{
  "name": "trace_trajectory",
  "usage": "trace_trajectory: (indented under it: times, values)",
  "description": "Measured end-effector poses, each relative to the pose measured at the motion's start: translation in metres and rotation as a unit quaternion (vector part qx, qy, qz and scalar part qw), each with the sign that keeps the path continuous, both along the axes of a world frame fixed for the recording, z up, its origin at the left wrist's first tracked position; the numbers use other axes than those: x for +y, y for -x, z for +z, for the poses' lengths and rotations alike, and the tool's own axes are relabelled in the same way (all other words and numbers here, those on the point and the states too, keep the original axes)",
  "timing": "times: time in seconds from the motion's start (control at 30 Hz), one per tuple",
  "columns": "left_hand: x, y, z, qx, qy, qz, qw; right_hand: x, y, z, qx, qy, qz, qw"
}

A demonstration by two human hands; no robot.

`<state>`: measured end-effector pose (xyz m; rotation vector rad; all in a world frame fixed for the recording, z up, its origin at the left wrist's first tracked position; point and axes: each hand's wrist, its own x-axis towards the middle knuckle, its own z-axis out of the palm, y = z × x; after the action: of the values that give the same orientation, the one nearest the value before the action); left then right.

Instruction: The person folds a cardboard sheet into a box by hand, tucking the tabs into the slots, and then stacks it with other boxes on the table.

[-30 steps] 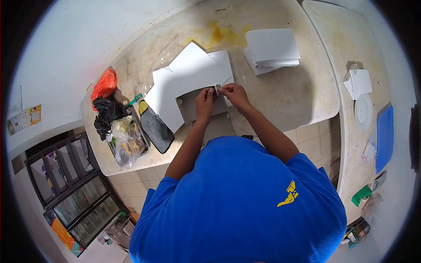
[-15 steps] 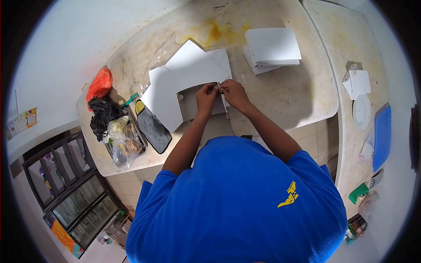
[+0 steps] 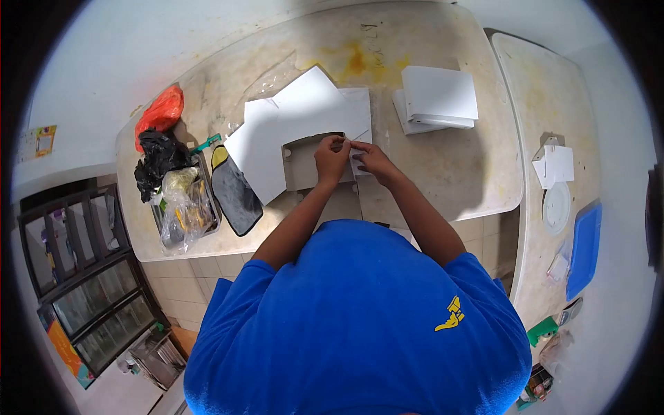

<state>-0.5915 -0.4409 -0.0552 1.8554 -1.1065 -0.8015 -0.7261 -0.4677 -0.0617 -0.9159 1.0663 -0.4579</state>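
A partly folded cardboard box (image 3: 308, 160), grey inside and white outside, lies in front of me on the table. At its far right corner my left hand (image 3: 332, 159) is closed, thumb and finger pinching the cardboard edge. Against that same corner my right hand (image 3: 374, 162) rests its stretched index finger, the other fingers apart from it. The fingertips of both hands nearly meet, and the exact fold between them is too small to make out. Fanned out behind and left of the box are flat white cardboard sheets (image 3: 294, 114).
White folded boxes (image 3: 440, 93) are stacked at the right. On the left are a grey pouch (image 3: 236, 194), a tray with plastic bags (image 3: 187, 207), a black bag (image 3: 162, 159) and a red bag (image 3: 161, 114). A blue lid (image 3: 584, 250) lies on the side table.
My right hand has loosened from a pinch, its index finger now stretched to the box corner. My left hand keeps its pinch there. The whole view has shifted slightly.
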Motion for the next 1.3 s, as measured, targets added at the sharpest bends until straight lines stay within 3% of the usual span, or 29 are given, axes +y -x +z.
trace_trajectory:
  times: [0.03, 0.23, 0.33, 0.5, 0.67, 0.83, 1.03, 1.13, 1.3]
  values:
    - [-0.001, -0.001, 0.005, 0.009, 0.019, -0.003, 1.000, 0.000, 0.000, 0.012, -0.045, -0.120, -0.031, 0.991]
    - [0.000, 0.001, 0.028, -0.029, 0.141, -0.022, 0.989, 0.009, 0.003, 0.024, -0.155, -0.125, -0.080, 0.977]
    - [0.004, 0.006, 0.066, 0.007, 0.133, -0.029, 0.991, 0.022, 0.001, 0.044, -0.131, -0.004, -0.109, 0.985]
    - [0.017, 0.009, 0.127, 0.139, 0.153, -0.057, 0.977, 0.033, -0.004, 0.087, -0.171, 0.199, -0.223, 0.939]
    - [0.030, 0.016, 0.168, 0.094, 0.223, -0.052, 0.969, 0.043, -0.005, 0.127, -0.153, 0.308, -0.279, 0.896]
    - [0.030, 0.010, 0.174, -0.064, 0.321, -0.080, 0.942, 0.050, -0.011, 0.135, -0.133, 0.366, -0.286, 0.875]
    - [0.038, 0.006, 0.178, -0.213, 0.362, -0.149, 0.895, 0.047, 0.005, 0.140, -0.004, 0.458, -0.197, 0.867]
    - [0.035, -0.005, 0.143, -0.278, 0.363, -0.214, 0.863, 0.041, 0.018, 0.111, 0.090, 0.503, -0.133, 0.849]
    - [0.049, -0.012, 0.058, -0.277, 0.236, -0.295, 0.883, 0.050, 0.028, 0.040, 0.141, 0.367, -0.048, 0.918]
